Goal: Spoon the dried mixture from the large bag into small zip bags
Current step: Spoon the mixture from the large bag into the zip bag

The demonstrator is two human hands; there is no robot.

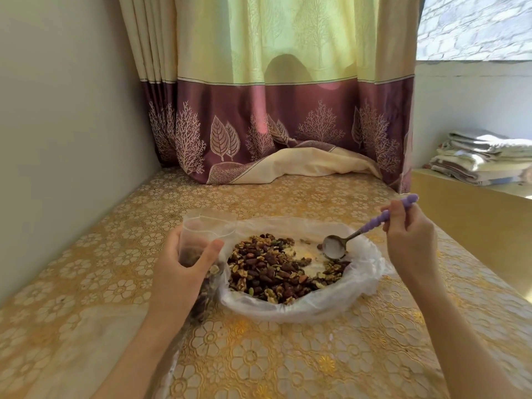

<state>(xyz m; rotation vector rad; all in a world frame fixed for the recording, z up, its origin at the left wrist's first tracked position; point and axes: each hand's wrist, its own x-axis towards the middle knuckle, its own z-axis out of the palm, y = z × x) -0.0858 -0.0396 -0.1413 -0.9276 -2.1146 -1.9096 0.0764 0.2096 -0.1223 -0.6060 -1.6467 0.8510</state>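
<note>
While a good heap of nuts and raisins (270, 269) is still sitting in the big open bag (362, 272) at the table's (288, 364) centre, the small zip bag (201, 234) is holding only a little. Gripping that small bag at the big bag's left edge is the left hand (178, 272), fingers curled around it. Pinching a purple-handled spoon (334, 247) over the right side is the right hand (408, 234), its bowl looking empty.

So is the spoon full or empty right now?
Empty: the spoon's bowl shows bare metal, held by the right hand over the mix in the big bag.
</note>
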